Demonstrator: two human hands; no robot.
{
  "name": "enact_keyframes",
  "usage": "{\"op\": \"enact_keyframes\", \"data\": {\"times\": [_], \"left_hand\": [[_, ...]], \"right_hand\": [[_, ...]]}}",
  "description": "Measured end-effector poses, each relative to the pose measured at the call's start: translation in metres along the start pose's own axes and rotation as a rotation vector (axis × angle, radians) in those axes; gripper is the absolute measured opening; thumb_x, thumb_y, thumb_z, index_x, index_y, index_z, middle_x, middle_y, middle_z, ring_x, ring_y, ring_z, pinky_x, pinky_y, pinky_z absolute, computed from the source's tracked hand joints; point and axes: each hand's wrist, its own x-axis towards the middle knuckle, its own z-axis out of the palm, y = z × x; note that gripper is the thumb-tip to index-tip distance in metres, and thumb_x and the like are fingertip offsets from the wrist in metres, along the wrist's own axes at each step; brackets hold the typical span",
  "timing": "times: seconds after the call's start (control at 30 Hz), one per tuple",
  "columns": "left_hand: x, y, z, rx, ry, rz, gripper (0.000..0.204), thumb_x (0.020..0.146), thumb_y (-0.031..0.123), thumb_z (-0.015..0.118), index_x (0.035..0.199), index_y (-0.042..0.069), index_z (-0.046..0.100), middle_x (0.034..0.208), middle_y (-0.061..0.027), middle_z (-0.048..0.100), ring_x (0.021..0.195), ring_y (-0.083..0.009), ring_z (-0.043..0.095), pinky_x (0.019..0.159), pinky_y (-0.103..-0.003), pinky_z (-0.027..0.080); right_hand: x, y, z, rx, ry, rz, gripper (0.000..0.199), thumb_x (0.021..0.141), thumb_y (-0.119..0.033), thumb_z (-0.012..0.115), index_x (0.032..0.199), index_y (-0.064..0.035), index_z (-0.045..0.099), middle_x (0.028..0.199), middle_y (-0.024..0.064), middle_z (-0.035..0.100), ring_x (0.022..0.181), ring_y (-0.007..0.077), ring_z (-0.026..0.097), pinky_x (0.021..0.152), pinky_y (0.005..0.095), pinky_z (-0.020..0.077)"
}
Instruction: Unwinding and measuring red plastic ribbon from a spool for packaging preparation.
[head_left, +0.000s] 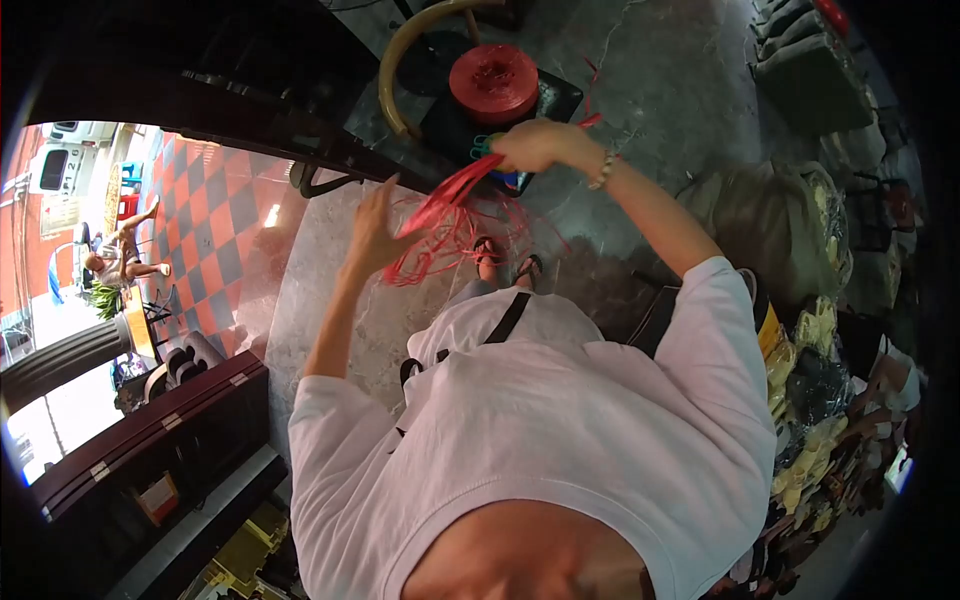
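In the upper middle of the frame the right hand point(530, 145) is closed in a fist around a bundle of red plastic string point(445, 205), with a short end of it sticking out past the hand toward the upper right. From that fist the string slants down and to the left as a tight flat band, then breaks into a loose tangle of loops hanging between the two hands, over the grey stone floor point(330, 290). The left hand point(375, 230) sits lower and to the left, near the centre of the frame, fingers spread and raised, its palm side touching the left edge of the tangle; I cannot tell whether any strand is pinched there.

Just above the right hand stands a big red spool of string point(493, 82) on a dark stand, with a curved tan hoop point(400, 60) beside it to the left. Below the tangle the person's feet in sandals point(505, 262) show on the floor. At the right edge of the frame lie bulging sacks and yellow bundles point(800, 340). At the left, red and grey checked tiles point(210, 230) lead outside.
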Motion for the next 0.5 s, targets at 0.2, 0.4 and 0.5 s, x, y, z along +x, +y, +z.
{"op": "enact_keyframes", "data": {"times": [0.2,0.4,0.5], "left_hand": [[0.059,0.053,0.032,-0.295,-0.028,0.016,0.035,0.076,0.014,0.059,0.104,0.000,0.043,0.084,-0.0208,0.057,0.082,-0.0376,0.056,0.067,-0.042,0.043],[0.064,0.031,0.032,-0.344,0.021,-0.060,0.013,0.088,0.009,0.042,0.094,0.002,0.051,0.072,-0.0185,0.057,0.070,-0.0314,0.061,0.056,-0.036,0.043],[0.081,0.044,0.030,-0.382,-0.006,-0.141,0.018,0.091,0.013,0.039,0.098,0.004,0.053,0.071,-0.0111,0.061,0.068,-0.0194,0.062,0.056,-0.032,0.043]], "right_hand": [[0.002,-0.045,-0.027,-0.006,0.102,-0.162,0.022,0.078,-0.019,0.052,0.087,-0.0009,0.059,0.085,0.0182,0.061,0.081,0.0329,0.059,0.068,0.0404,0.0463],[-0.031,0.035,-0.055,0.470,-0.049,-0.066,0.027,0.084,-0.026,0.051,0.085,-0.0003,0.058,0.069,0.0053,0.057,0.058,0.0174,0.052,0.054,0.0300,0.0442],[-0.046,0.044,-0.073,0.669,-0.021,-0.054,0.026,0.087,-0.031,0.050,0.087,-0.0043,0.051,0.063,-0.0008,0.045,0.052,0.0069,0.042,0.046,0.0226,0.0364]]}}
